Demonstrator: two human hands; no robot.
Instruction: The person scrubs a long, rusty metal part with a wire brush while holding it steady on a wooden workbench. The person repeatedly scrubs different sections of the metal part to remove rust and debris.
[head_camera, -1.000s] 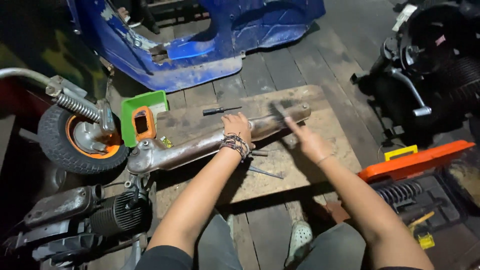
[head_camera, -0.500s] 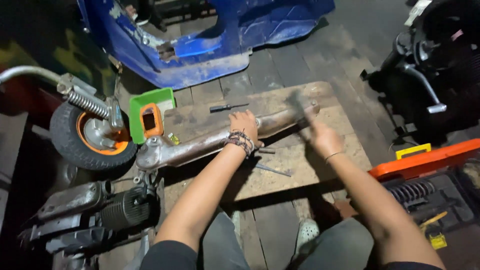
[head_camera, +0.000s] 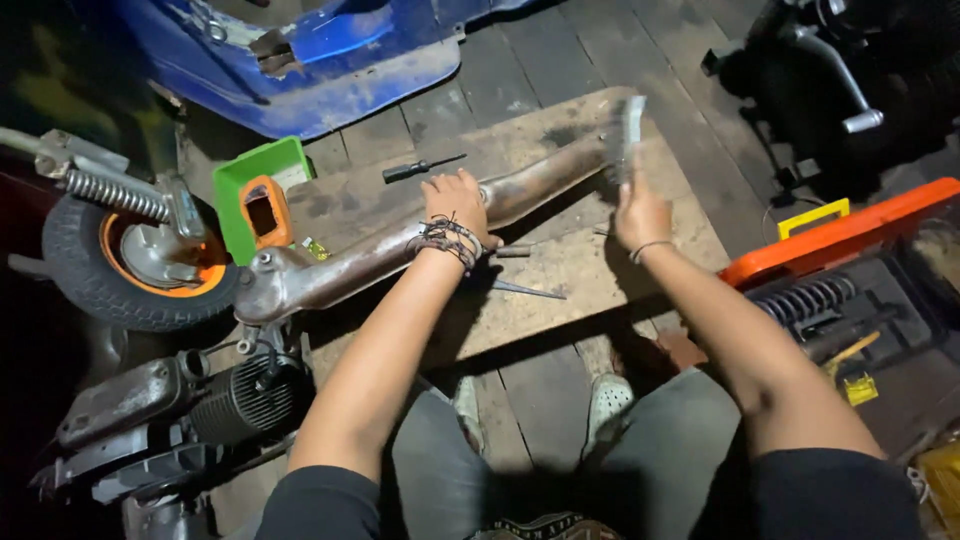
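Note:
A long rusty metal exhaust pipe lies slantwise across a wooden board. My left hand, with dark string bands at the wrist, presses down on the pipe's middle. My right hand grips a brush, blurred, held upright against the pipe's far right end. A dark-handled screwdriver lies on the board just beyond the pipe. Thin metal tools rest on the board near my left wrist.
A green tray with an orange part sits left of the board. A small wheel with an orange hub and an engine are at the left. A blue scooter body lies behind. An open orange toolbox stands at the right.
My right hand has swung the brush along the pipe's right end and now holds it more upright. The view has shifted, so everything sits higher and further left. My left hand stays on the pipe.

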